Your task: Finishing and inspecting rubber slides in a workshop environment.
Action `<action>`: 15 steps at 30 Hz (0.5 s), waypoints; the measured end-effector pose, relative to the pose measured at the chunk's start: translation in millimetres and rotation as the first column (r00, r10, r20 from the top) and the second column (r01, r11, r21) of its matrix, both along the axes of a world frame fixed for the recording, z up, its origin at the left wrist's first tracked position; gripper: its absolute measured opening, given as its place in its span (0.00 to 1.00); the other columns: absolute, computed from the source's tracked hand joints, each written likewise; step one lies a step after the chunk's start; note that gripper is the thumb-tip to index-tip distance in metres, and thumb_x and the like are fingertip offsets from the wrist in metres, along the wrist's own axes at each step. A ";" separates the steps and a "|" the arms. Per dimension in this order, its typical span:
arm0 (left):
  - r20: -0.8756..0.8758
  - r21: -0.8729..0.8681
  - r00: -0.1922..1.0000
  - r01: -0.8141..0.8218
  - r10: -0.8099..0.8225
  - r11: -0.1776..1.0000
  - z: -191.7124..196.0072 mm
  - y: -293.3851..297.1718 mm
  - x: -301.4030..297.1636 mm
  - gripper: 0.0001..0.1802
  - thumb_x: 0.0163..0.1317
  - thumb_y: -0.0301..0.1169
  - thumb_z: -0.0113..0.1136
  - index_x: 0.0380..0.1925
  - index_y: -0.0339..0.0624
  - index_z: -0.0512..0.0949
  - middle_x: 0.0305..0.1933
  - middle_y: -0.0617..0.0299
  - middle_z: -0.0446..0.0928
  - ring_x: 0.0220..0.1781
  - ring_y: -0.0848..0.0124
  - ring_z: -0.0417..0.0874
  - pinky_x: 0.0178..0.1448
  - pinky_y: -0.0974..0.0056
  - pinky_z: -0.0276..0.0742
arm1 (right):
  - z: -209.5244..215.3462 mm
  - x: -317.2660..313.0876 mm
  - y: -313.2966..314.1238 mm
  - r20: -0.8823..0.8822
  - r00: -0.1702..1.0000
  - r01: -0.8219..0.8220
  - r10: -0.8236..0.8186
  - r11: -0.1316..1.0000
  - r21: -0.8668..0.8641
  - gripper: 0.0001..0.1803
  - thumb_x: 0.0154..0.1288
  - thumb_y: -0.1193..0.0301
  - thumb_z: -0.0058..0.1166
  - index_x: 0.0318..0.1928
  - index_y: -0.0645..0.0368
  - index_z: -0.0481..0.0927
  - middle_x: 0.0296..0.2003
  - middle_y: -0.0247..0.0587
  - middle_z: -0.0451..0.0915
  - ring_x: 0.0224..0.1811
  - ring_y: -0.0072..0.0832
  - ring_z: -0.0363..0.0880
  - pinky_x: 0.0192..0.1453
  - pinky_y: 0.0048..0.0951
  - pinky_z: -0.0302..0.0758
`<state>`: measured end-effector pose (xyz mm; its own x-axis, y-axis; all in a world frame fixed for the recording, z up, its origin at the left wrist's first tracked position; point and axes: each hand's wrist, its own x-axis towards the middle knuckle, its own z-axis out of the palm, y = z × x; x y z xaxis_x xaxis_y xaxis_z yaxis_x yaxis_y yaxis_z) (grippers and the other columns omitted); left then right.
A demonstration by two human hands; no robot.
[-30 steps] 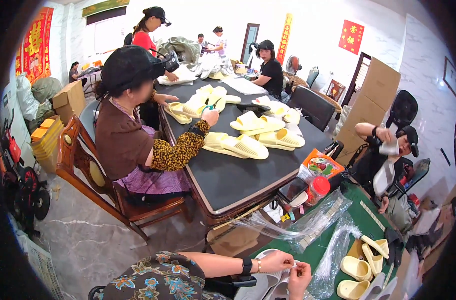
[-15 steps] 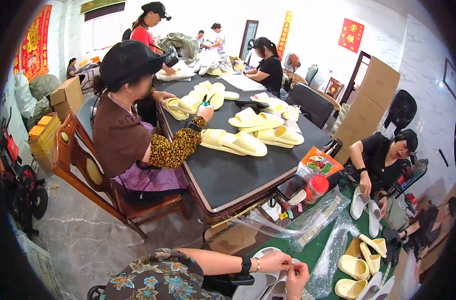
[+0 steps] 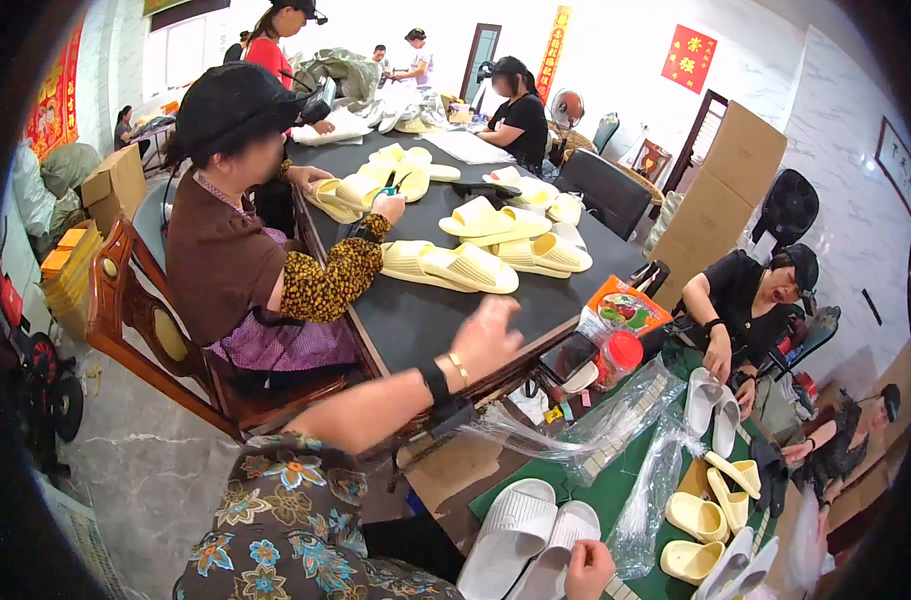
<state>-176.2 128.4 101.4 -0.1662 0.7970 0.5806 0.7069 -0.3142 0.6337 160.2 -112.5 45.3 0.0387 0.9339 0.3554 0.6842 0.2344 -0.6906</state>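
We see the left hand point(image 3: 484, 338) stretched over the near edge of the dark desk point(image 3: 408, 322), close to the yellow slippers point(image 3: 468, 270) lying farther in; its grip is released, the fingers apart and, though slightly blurred, seemingly with nothing between them. The right hand point(image 3: 589, 572), at the near edge of the view, is bent beside the right one of two grey slippers point(image 3: 513, 528); as it is partly cut off, we cannot tell whether its grip is clenched on that slipper or merely rests there. The grey slippers lie side by side on the green desk point(image 3: 616, 497), at its near left. To their right we find a clear bag point(image 3: 652, 505), then more yellow footwear point(image 3: 696, 517). Farther right, a co-worker's hand point(image 3: 717, 358) is at a pale pair point(image 3: 703, 402). A red-lidded jar point(image 3: 620, 360) stands beyond the bag.
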 end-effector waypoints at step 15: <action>-0.830 0.151 0.411 -0.484 0.377 0.862 -37.3 73.5 -164.9 0.11 0.62 0.33 0.53 0.43 0.48 0.79 0.48 0.62 0.76 0.45 0.64 0.81 0.42 0.60 0.81 | -5.0 -32.8 6.8 0.459 0.872 0.144 0.171 0.806 -0.574 0.30 0.63 0.45 0.51 0.34 0.64 0.84 0.30 0.59 0.82 0.37 0.55 0.81 0.42 0.50 0.76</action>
